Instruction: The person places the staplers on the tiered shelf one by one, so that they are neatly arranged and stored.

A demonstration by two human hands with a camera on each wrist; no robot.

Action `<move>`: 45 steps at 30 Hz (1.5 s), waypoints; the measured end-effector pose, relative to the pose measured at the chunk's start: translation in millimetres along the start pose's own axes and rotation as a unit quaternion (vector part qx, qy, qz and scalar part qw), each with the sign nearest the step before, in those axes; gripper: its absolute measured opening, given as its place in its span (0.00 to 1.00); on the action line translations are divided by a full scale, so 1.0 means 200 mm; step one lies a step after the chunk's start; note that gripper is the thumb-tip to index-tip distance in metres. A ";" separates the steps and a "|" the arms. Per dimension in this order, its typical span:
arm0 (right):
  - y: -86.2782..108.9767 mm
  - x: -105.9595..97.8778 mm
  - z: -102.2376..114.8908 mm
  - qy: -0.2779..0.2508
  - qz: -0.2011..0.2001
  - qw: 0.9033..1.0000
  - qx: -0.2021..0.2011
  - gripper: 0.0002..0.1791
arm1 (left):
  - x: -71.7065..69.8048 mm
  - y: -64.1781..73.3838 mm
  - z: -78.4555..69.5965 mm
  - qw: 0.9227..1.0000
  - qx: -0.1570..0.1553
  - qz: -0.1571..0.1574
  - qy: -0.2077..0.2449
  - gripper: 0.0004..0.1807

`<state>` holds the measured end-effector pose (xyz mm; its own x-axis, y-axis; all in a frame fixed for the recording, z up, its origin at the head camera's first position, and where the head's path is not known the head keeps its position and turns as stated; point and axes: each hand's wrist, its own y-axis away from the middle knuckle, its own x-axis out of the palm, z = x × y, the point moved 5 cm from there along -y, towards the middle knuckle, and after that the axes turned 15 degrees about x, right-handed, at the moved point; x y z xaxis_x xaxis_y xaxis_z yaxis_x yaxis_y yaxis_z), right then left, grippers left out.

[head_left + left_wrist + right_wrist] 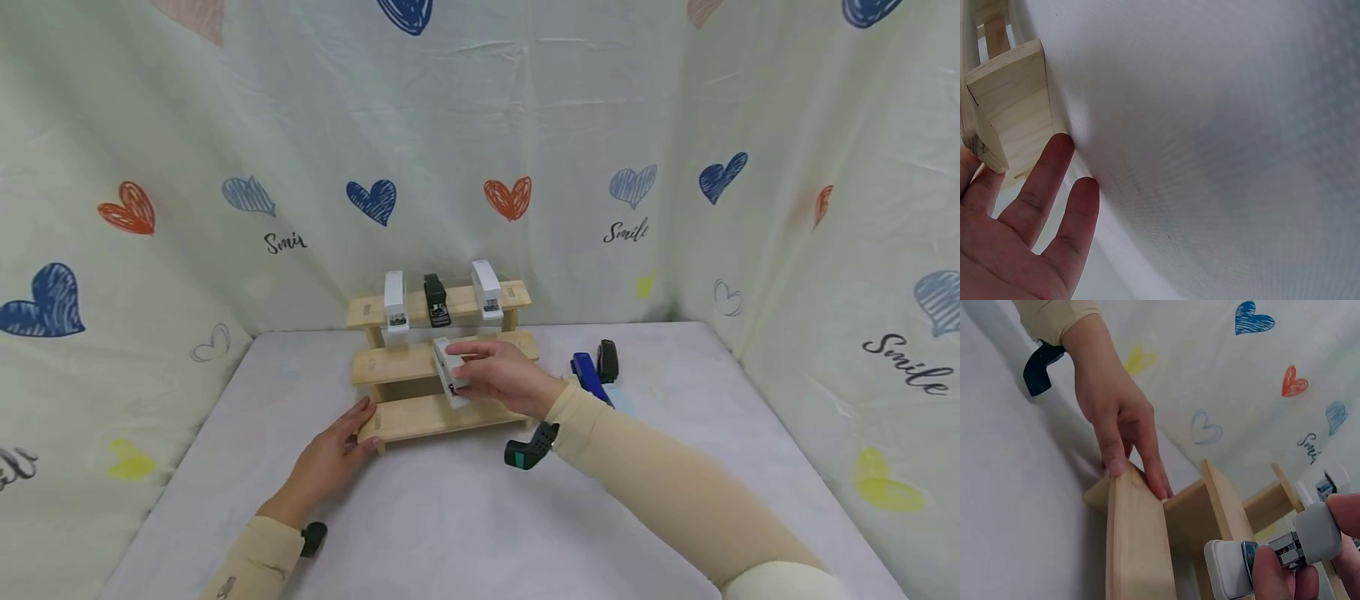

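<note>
My right hand (504,379) holds a white stapler (444,360) between thumb and fingers, tilted over the middle and bottom tiers of a three-tier wooden rack (412,420). In the right wrist view the stapler (1227,565) shows its metal inner parts, with its two arms spread apart. The left hand (324,460) grips the left end of the bottom tier. Its thumb is at the front edge and a finger at the back, as the right wrist view shows. Two other fingers (1047,178) of this hand stretch out below the plank in the left wrist view.
On the top tier stand a white stapler (395,300), a black stapler (436,300) and another white one (487,289). Right of the rack, a blue stapler (589,377) and a dark stapler (608,361) lie on the white table (450,525). A heart-printed curtain (450,117) hangs behind.
</note>
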<state>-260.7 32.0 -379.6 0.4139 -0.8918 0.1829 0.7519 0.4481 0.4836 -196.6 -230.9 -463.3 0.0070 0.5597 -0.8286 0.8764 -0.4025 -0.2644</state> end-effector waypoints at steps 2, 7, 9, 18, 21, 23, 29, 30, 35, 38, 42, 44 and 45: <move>-0.04 0.05 0.00 -0.003 0.001 1.000 0.000 0.23 | 0.00 0.00 -0.01 1.000 0.001 -0.002 0.006 0.35; -0.11 0.15 0.01 0.001 0.003 1.000 -0.007 0.23 | 0.00 -0.01 -0.02 1.000 -0.005 -0.002 0.010 0.35; -0.13 0.18 0.01 0.004 0.002 1.000 -0.010 0.23 | 0.00 -0.01 -0.02 1.000 -0.008 0.001 0.008 0.35; -0.19 0.28 0.04 -0.013 -0.022 1.000 -0.010 0.21 | -0.01 0.00 -0.02 1.000 -0.004 0.001 0.014 0.35; -0.20 0.31 0.04 -0.019 -0.029 0.999 -0.010 0.21 | -0.01 0.00 -0.01 1.000 -0.001 -0.004 0.011 0.35; -0.21 0.33 0.04 -0.025 -0.032 0.999 -0.007 0.21 | -0.01 0.00 -0.01 1.000 0.000 -0.006 0.011 0.35; -0.23 0.35 0.03 -0.023 -0.037 0.999 0.001 0.22 | 0.00 0.00 0.00 1.000 -0.003 -0.002 0.010 0.35; -0.23 0.35 0.03 -0.020 -0.035 0.999 0.002 0.23 | 0.00 0.00 0.00 1.000 -0.004 -0.001 0.011 0.35; -0.23 0.35 0.04 -0.012 -0.022 1.000 0.007 0.27 | 0.00 0.00 0.00 1.000 -0.006 0.000 0.009 0.35; -0.23 0.36 0.04 -0.009 -0.026 1.000 0.005 0.27 | -0.01 0.00 0.00 1.000 -0.007 0.000 0.006 0.35; -0.25 0.36 0.03 -0.006 -0.038 0.999 -0.002 0.27 | -0.01 0.00 0.00 1.000 -0.004 0.001 0.004 0.35; -0.25 0.36 0.03 -0.008 -0.041 0.999 -0.005 0.27 | 0.00 0.00 0.01 1.000 -0.003 0.002 0.003 0.35; -0.26 0.35 0.03 -0.007 -0.043 0.999 -0.007 0.27 | 0.00 0.00 0.01 1.000 -0.003 0.002 0.003 0.35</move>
<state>-273.8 -54.7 -386.2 0.3403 -0.9277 0.1536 0.7909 0.3707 0.4868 -198.0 -233.1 -464.2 0.0129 0.5628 -0.8265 0.8789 -0.4005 -0.2590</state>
